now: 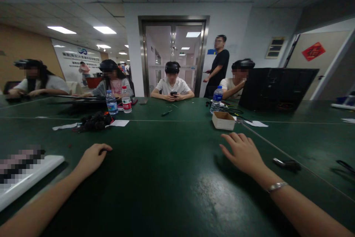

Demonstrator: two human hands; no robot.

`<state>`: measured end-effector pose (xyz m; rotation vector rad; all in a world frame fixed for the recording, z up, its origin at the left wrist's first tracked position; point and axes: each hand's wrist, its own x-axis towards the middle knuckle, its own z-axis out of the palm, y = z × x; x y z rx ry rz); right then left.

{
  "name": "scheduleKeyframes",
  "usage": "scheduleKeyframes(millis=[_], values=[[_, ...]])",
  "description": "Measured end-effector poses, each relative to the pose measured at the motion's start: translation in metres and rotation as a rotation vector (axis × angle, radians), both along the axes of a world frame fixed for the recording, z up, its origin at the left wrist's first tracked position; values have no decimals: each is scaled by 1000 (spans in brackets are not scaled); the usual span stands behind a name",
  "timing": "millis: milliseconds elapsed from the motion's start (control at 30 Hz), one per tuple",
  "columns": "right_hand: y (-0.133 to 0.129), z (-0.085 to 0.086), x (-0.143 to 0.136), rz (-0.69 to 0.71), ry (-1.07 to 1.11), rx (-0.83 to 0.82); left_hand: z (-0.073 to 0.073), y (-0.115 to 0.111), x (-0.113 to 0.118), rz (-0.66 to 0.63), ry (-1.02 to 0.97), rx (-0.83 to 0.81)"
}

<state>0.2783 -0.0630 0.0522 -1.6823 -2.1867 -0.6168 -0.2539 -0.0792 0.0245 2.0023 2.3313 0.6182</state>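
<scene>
My left hand [93, 160] is on the left part of the green table [155, 178], its fingers pointing right. Thumb and forefinger are slightly apart with nothing between them; the other fingers are mostly hidden. My right hand [244, 152], a bracelet on its wrist, is spread open just above or on the tabletop. A small open cardboard box [223, 122] stands right beyond its fingertips, apart from them. To the right of that hand lies a dark object with a shiny metal end [287, 163].
A white device [33, 181] with a blurred top lies at left. Black cables [95, 121], paper [119, 123], bottles [112, 102] [127, 100] [216, 99], a screwdriver [166, 112] and a large black monitor [277, 88] occupy the far half. Several people sit across; one stands behind.
</scene>
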Motion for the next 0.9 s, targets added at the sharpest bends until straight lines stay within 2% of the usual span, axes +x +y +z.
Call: scheduleKeyframes(millis=[100,267,333,400,467,533,700,800,900], values=[[12,-3,-48,111,143,-55,1,30,56,-87,-41,-103],[40,-24,-137,240,600,-407,-6,57,184,-210,-60,-69],[49,-34,-161,292,718,-398,-11,58,225,-273,-99,-21],[55,-41,-171,298,781,-365,-14,58,252,-318,-161,3],[59,-45,-169,297,819,-358,-16,57,264,-325,-203,3],[63,-47,-161,325,833,-369,-16,57,267,-332,-201,-8],[73,-51,-148,477,917,-485,-14,58,263,-373,-160,-65],[77,-53,-149,486,967,-520,-13,57,262,-397,-134,-84],[76,-53,-149,478,911,-485,-15,54,262,-421,-109,-58]])
